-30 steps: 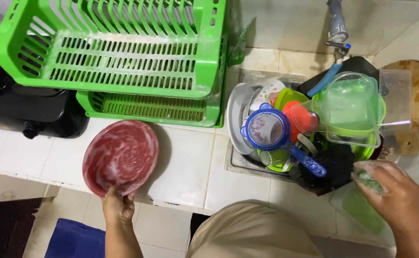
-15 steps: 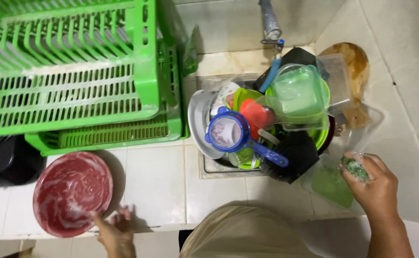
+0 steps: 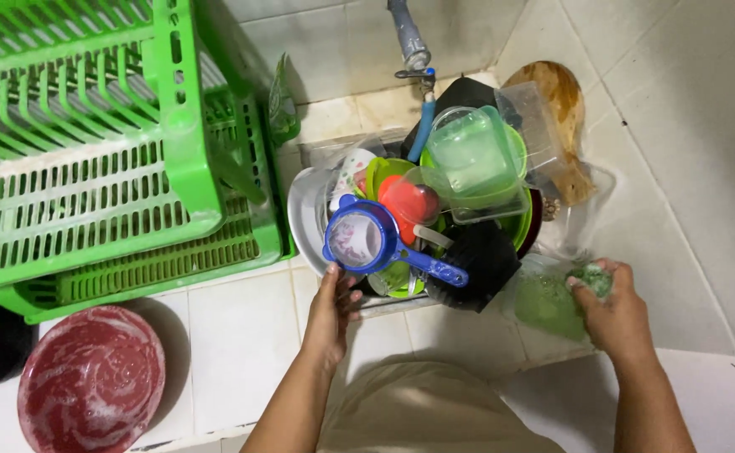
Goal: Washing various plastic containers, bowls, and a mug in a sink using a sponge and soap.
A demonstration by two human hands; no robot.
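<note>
Two bare hands work at a small sink crammed with dishes. The left hand (image 3: 331, 312) reaches to the near left rim of the pile, its fingers spread partly open and touching the edge of the round white plate (image 3: 303, 220) just beside the blue plastic sieve with a mesh bowl (image 3: 357, 239); it grips nothing that shows. One sieve is in view: its long axis runs from far left to near right, the round bowl at the left and the blue handle (image 3: 435, 268) pointing right and towards the person. The right hand (image 3: 615, 306) is closed around one green scouring sponge (image 3: 594, 279), held over a green soapy patch on the white tiled desk (image 3: 250, 335), right of the sink.

One clear green-tinted plastic box (image 3: 472, 155) sits on top of the pile, with one red round lid (image 3: 409, 201) to its left and one black pan (image 3: 481, 260) nearer. One grey tap (image 3: 408, 38) hangs above, at the far side. One brown wooden board (image 3: 556, 105) lies far right. Two green slatted plastic racks (image 3: 91, 168) stand stacked at the left. One red marbled round plate (image 3: 91, 382), soapy, lies on the desk at the near left, well apart from both hands.
</note>
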